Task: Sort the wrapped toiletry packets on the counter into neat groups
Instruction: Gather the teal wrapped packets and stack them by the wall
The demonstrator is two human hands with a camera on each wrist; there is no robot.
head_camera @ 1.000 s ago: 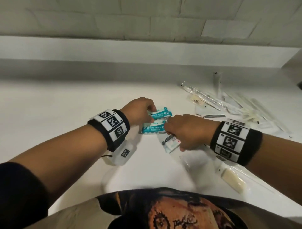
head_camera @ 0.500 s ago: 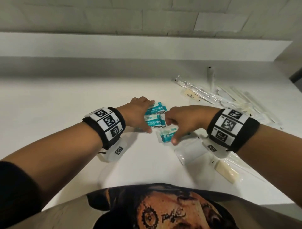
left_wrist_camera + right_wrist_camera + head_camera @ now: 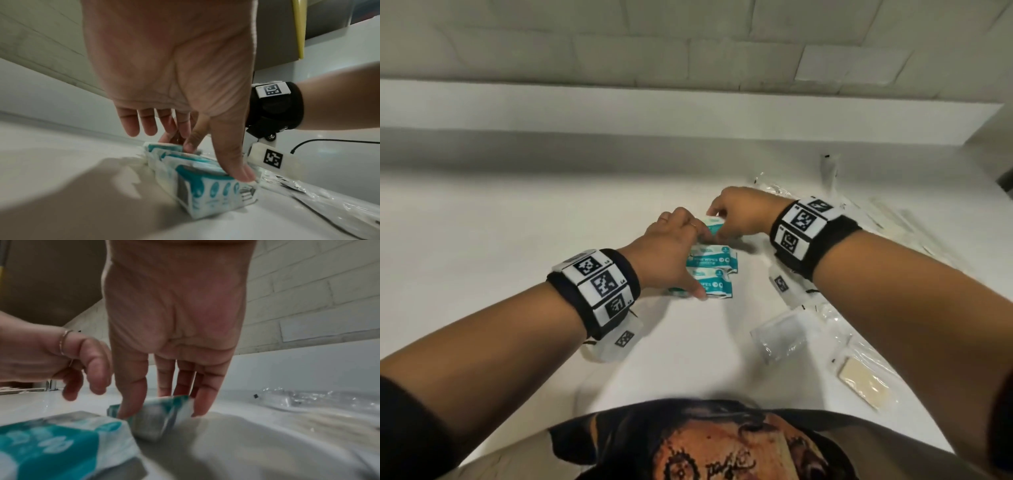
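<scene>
Three teal-and-white wipes packets lie in a column on the white counter (image 3: 517, 240). My left hand (image 3: 681, 257) rests over their left side, fingers loose, with its thumb (image 3: 236, 165) pressing the nearest packet (image 3: 717, 284). The middle packet (image 3: 714, 260) lies just beyond it. My right hand (image 3: 722, 219) reaches in from the right and pinches the farthest packet (image 3: 714, 224). In the right wrist view, that hand (image 3: 164, 402) has the tilted packet (image 3: 152, 423) between thumb and fingers.
A clear pouch (image 3: 780, 337) and a wrapped cream soap bar (image 3: 863, 380) lie at the front right. Several long clear-wrapped items (image 3: 887, 219) are scattered at the back right. A raised ledge and tiled wall close off the back of the counter.
My right hand left the near packet and moved to the far end of the column, where it now pinches a packet. My left thumb came down on the nearest packet.
</scene>
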